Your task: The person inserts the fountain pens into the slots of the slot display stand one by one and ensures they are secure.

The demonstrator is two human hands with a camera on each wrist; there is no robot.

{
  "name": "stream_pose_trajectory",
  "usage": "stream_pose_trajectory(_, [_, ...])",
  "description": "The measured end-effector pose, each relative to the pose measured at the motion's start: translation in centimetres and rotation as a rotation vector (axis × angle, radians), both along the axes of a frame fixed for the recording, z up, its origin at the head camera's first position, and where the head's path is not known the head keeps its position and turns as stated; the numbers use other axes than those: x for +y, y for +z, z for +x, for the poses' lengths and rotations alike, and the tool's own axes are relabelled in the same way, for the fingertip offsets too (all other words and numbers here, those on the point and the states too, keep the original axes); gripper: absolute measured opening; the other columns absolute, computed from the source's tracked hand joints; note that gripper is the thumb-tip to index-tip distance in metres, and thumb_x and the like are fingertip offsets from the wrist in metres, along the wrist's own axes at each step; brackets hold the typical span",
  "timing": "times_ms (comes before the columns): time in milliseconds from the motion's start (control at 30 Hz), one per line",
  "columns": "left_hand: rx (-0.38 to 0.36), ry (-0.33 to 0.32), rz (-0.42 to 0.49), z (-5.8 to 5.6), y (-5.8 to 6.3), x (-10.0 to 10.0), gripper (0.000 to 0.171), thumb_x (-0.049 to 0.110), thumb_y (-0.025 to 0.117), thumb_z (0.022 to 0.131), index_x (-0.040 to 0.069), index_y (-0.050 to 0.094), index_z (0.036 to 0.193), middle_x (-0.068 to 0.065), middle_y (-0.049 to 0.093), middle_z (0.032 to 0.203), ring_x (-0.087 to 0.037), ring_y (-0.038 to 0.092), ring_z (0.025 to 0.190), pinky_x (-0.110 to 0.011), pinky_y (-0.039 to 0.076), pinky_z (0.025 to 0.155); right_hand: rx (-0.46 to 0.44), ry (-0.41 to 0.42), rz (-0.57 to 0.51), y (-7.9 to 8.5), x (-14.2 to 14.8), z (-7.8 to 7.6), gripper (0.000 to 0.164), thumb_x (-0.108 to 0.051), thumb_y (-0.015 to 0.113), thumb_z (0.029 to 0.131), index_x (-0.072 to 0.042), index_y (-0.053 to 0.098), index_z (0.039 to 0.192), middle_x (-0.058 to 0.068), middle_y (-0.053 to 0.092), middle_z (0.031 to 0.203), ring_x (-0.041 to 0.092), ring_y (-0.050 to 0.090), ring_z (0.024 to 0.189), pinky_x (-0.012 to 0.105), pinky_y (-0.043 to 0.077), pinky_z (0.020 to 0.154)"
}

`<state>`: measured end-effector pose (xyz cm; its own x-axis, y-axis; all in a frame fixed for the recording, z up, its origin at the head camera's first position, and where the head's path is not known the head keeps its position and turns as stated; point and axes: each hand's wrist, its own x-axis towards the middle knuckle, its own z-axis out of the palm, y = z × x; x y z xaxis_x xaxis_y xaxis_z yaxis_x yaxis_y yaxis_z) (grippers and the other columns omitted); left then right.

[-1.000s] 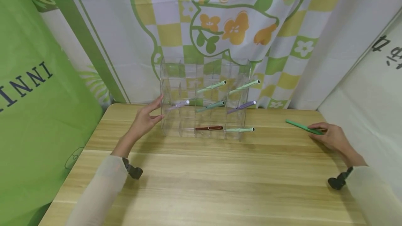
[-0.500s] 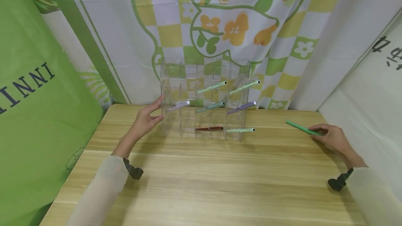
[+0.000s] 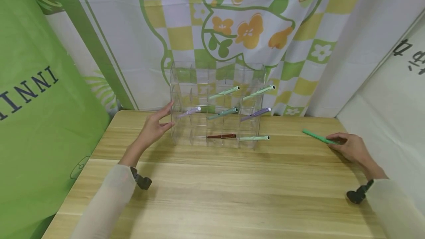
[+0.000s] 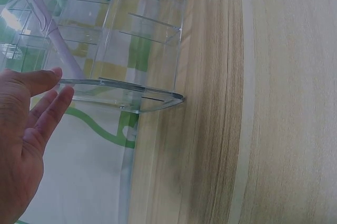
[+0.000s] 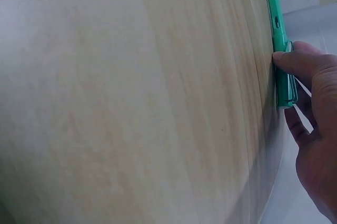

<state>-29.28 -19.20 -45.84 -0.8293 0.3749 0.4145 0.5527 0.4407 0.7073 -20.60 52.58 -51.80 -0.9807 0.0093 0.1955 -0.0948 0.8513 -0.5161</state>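
A clear plastic pen rack [image 3: 198, 132] with divided compartments stands at the back of the table. My left hand [image 3: 152, 127] holds its left side wall, the thumb and fingers on either side of the panel edge in the left wrist view. On the far right, my right hand [image 3: 351, 146] pinches a green pen [image 3: 313, 135] lying low along the tabletop. The right wrist view shows the thumb across the pen near its clip. Pens in the rack include a pale lilac one [image 3: 190, 112], a dark purple one [image 3: 255, 114] and a dark red one [image 3: 221, 136].
Light green pens [image 3: 225, 92] and a teal pen [image 3: 223, 113] also lie in the rack. Behind it hangs a patterned curtain [image 3: 180, 36]. Green cloth [image 3: 43, 121] borders the wooden table [image 3: 232, 194] on the left, white cloth [image 3: 391, 95] on the right.
My right fingers have shifted slightly on the green pen, whose rear end shows less now. The left hand and the rack keep their place.
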Motion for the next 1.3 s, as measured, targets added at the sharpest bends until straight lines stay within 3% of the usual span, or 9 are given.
stream_pose_trajectory(333, [-0.016, -0.005, 0.003, -0.1, 0.1, 0.0, 0.084, -0.014, 0.076, 0.090, 0.009, 0.040, 0.163, -0.019, 0.043, 0.163, -0.048, 0.057, 0.135, -0.038, 0.065, 0.092, -0.039, -0.028, -0.024, 0.4, -0.1, 0.6, 0.029, -0.018, 0.089, 0.089, -0.001, 0.080, 0.110, 0.015, 0.080, 0.103, -0.020, 0.051, 0.083, 0.006, 0.043, 0.071])
stream_pose_trajectory(433, [-0.020, -0.008, 0.001, -0.1, 0.2, 0.0, 0.085, -0.014, 0.076, 0.090, 0.009, 0.040, 0.163, -0.019, 0.042, 0.164, -0.048, 0.057, 0.136, -0.039, 0.065, 0.093, -0.042, -0.032, -0.055, 0.6, -0.2, 0.7, 0.031, -0.019, 0.089, 0.089, 0.000, 0.080, 0.111, -0.003, 0.080, 0.097, -0.021, 0.052, 0.082, 0.004, 0.045, 0.070])
stream_pose_trajectory(567, [-0.015, -0.007, -0.005, -0.1, 0.2, 0.0, 0.084, -0.013, 0.076, 0.090, 0.009, 0.040, 0.163, -0.019, 0.043, 0.163, -0.048, 0.057, 0.136, -0.038, 0.065, 0.092, -0.015, -0.024, -0.106, 1.0, -0.4, 0.9, 0.029, -0.016, 0.088, 0.089, 0.002, 0.079, 0.111, -0.031, 0.069, 0.091, -0.020, 0.054, 0.082, 0.003, 0.047, 0.068])
stream_pose_trajectory(667, [-0.013, -0.008, -0.004, -0.2, 0.1, -0.1, 0.085, -0.014, 0.076, 0.090, 0.009, 0.040, 0.163, -0.019, 0.042, 0.164, -0.048, 0.057, 0.135, -0.039, 0.065, 0.092, 0.012, -0.009, -0.151, 1.2, -0.6, 1.0, 0.026, -0.010, 0.087, 0.090, 0.004, 0.079, 0.110, -0.039, 0.064, 0.090, -0.019, 0.057, 0.081, 0.002, 0.049, 0.068])
stream_pose_trajectory(800, [-0.015, -0.013, 0.001, -0.1, 0.1, -0.1, 0.085, -0.014, 0.076, 0.090, 0.009, 0.040, 0.163, -0.019, 0.042, 0.164, -0.048, 0.057, 0.136, -0.038, 0.065, 0.092, 0.043, 0.005, -0.193, 1.6, -0.9, 1.2, 0.023, -0.004, 0.085, 0.089, 0.007, 0.078, 0.108, -0.042, 0.063, 0.090, -0.014, 0.058, 0.078, 0.004, 0.048, 0.063])
stream_pose_trajectory(1033, [0.003, -0.014, -0.004, -0.1, 0.1, 0.0, 0.085, -0.015, 0.076, 0.089, 0.007, 0.040, 0.162, -0.021, 0.043, 0.163, -0.049, 0.058, 0.134, -0.039, 0.066, 0.091, 0.066, 0.003, -0.213, 2.5, -1.5, 1.4, 0.023, -0.003, 0.086, 0.088, 0.007, 0.077, 0.106, -0.034, 0.066, 0.082, 0.005, 0.046, 0.056, 0.018, 0.039, 0.043])
stream_pose_trajectory(1300, [0.012, -0.020, 0.004, 0.0, 0.1, 0.0, 0.085, -0.015, 0.076, 0.089, 0.006, 0.040, 0.162, -0.020, 0.043, 0.163, -0.049, 0.058, 0.134, -0.038, 0.066, 0.091, 0.054, 0.003, -0.250, 3.4, -2.3, 1.7, 0.022, -0.001, 0.084, 0.089, 0.010, 0.075, 0.107, -0.033, 0.067, 0.086, 0.003, 0.042, 0.052, 0.018, 0.037, 0.040])
